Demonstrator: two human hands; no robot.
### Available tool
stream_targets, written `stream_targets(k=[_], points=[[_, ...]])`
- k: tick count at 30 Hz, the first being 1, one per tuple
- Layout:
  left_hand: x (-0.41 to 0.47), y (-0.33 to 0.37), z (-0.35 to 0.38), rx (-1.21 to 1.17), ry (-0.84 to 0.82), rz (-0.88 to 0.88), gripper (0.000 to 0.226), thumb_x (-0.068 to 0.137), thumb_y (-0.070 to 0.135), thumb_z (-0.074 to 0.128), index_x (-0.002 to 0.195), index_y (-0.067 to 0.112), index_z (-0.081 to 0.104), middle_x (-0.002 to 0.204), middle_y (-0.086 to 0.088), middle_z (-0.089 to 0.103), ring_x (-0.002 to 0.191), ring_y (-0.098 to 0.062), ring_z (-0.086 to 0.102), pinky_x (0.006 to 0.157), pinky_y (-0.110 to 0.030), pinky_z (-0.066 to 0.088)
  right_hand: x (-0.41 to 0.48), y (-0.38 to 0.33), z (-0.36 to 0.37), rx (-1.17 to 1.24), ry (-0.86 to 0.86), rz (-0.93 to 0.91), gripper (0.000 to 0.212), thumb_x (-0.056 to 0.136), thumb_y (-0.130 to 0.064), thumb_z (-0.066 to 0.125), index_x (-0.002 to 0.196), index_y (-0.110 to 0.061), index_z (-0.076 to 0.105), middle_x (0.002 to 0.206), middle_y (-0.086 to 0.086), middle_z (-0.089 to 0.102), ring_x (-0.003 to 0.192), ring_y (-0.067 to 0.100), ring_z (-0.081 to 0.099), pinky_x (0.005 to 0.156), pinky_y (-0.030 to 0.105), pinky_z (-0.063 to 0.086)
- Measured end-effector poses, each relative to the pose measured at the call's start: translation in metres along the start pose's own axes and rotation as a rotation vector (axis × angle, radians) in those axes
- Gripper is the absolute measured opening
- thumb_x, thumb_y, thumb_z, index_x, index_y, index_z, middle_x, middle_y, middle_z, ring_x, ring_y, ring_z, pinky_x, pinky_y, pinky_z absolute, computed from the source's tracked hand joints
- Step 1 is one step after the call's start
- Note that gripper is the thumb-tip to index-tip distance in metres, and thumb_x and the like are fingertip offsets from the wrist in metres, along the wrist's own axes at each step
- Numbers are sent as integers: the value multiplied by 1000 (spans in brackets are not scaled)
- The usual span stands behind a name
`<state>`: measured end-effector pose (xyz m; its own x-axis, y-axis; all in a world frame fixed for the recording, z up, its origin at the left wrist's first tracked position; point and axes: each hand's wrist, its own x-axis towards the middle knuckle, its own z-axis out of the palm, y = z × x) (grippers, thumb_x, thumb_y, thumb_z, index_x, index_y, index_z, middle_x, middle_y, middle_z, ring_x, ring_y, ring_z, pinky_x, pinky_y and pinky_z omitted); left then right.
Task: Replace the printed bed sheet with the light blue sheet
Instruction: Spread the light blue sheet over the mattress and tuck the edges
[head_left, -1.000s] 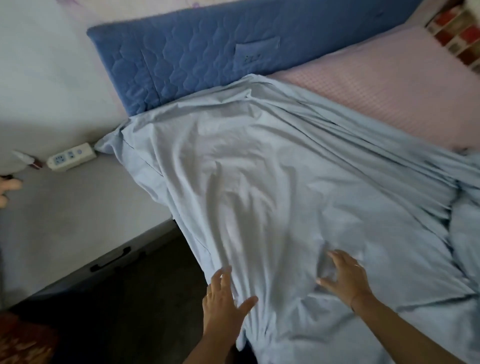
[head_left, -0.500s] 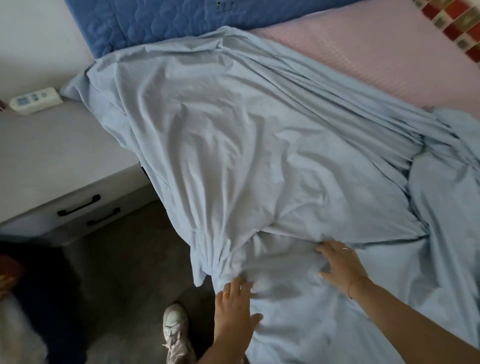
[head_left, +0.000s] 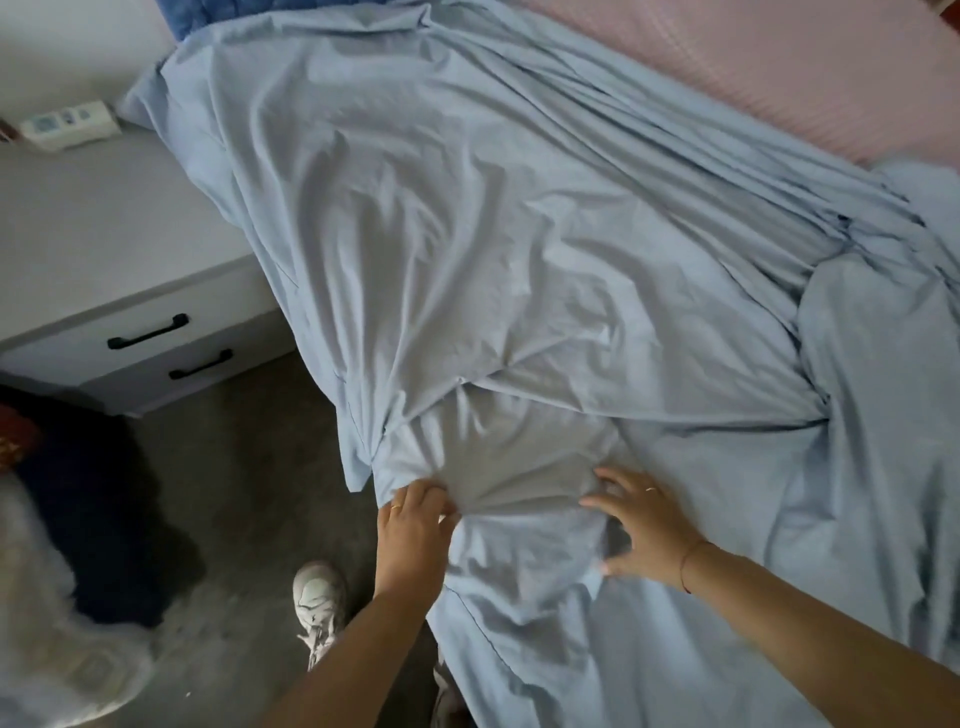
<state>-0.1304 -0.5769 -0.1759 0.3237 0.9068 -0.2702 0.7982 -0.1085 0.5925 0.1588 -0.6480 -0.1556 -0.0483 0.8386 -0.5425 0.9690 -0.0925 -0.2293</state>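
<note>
Gripping a bunch of the light blue sheet (head_left: 519, 234), your left hand (head_left: 415, 525) leads; your right hand (head_left: 644, 525) presses spread-fingered beside it; the sheet's length runs ahead.

Plain light blue sheet (head_left: 519, 234), pink finely checked mattress (head_left: 779, 67), dark blue quilted headboard (head_left: 208, 13), grey nightstand (head_left: 104, 249) with black handles, white shoe (head_left: 318, 597)

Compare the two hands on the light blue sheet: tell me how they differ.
The left hand pinches gathered folds of the light blue sheet at its hanging edge; the right hand rests on it with fingers spread, farther in. The right wrist wears a red thread; the left wrist is bare. Both wear a ring and touch the sheet.
</note>
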Motion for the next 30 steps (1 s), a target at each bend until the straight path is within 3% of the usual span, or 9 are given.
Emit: stream_targets(k=[3, 5, 7, 9, 14, 20, 25, 28, 30], points=[[-6, 4, -10, -114, -18, -20, 12, 90, 13, 65, 84, 21, 59, 114, 6, 66, 113, -17, 58, 97, -31, 34, 6, -2, 9, 87, 180, -4, 44, 30, -30, 91, 67, -35, 67, 110, 4, 66, 90, 34, 67, 78, 47, 52], [-7, 7, -17, -183, -41, -56, 13, 93, 17, 62, 85, 25, 55, 107, 8, 69, 105, -15, 61, 90, -27, 41, 9, -11, 9, 201, 248, 17, 23, 44, -29, 84, 58, -33, 66, 111, 2, 68, 96, 30, 66, 84, 45, 47], [-10, 5, -22, -232, -84, -124, 10, 94, 22, 62, 86, 23, 56, 98, 11, 70, 94, -12, 63, 79, -27, 47, 6, -14, 2, 392, 233, 90, 13, 60, -25, 82, 61, -27, 69, 109, 0, 69, 97, 16, 63, 88, 28, 43], [-12, 2, -27, -257, -117, -166, 12, 93, 23, 64, 83, 26, 57, 87, 11, 69, 87, -9, 64, 75, -28, 48, 2, -8, -7, 549, 162, 184, 22, 70, -15, 84, 61, -24, 66, 83, -1, 72, 76, -1, 62, 71, 7, 40], [-26, 11, -30, -275, -284, -238, 11, 88, 28, 70, 81, 26, 62, 82, 7, 71, 81, -7, 66, 76, -26, 50, -27, 7, -20, 665, 80, 260, 31, 77, -18, 79, 56, -17, 57, 46, -5, 56, 45, -1, 45, 54, 13, 38], [-66, 25, -9, -344, -398, -327, 12, 86, 23, 71, 79, 14, 66, 67, 5, 60, 60, -6, 50, 53, -12, 36, -68, 20, -6, 595, 36, 306, 31, 79, -23, 77, 57, -19, 56, 45, -10, 48, 46, 2, 41, 51, 14, 35], [-89, 37, 9, -237, -545, -278, 23, 84, 22, 70, 68, 32, 58, 79, 10, 64, 77, -8, 59, 69, -17, 44, -111, 35, 22, 416, -141, 296, 39, 79, -29, 78, 49, -26, 52, 43, -20, 48, 47, -3, 47, 53, 16, 31], [-106, 40, 23, -120, -644, -270, 30, 84, 27, 67, 64, 41, 51, 77, 18, 58, 78, -1, 56, 71, -15, 44, -135, 39, 32, 312, -221, 308, 35, 79, -40, 75, 57, -55, 53, 50, -31, 51, 55, -10, 52, 55, 13, 33], [-114, 36, 32, -83, -628, -290, 28, 83, 36, 66, 63, 43, 48, 76, 19, 57, 82, 0, 57, 75, -15, 44, -145, 38, 38, 316, -206, 315, 37, 79, -43, 73, 55, -57, 50, 51, -31, 50, 55, -11, 52, 56, 12, 34]])
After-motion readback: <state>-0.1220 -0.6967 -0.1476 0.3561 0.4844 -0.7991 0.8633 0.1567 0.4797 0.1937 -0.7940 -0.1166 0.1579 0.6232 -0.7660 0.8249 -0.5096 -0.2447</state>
